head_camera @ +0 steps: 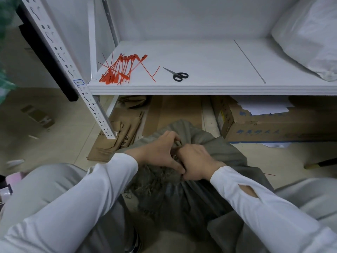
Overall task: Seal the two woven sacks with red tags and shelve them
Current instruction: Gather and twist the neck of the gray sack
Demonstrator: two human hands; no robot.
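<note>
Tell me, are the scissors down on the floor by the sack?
No, the scissors lie on the white shelf, right of the red tags, while the sack sits on the floor below.

Pretty clearly a storeroom or small warehouse back room. There's white steel racking with a slotted upright point(54, 50) and a little bay label point(78, 82) stuck on it. A stuffed white sack point(310, 39) sits on the shelf board point(200, 87), along with a pile of red tags point(121, 70) and scissors point(177, 74). Underneath, a printed cardboard box point(273, 128) and flattened cartons point(116, 139) lie on the tiled floor point(63, 136), with a grey woven sack point(191, 201) in front.
</note>
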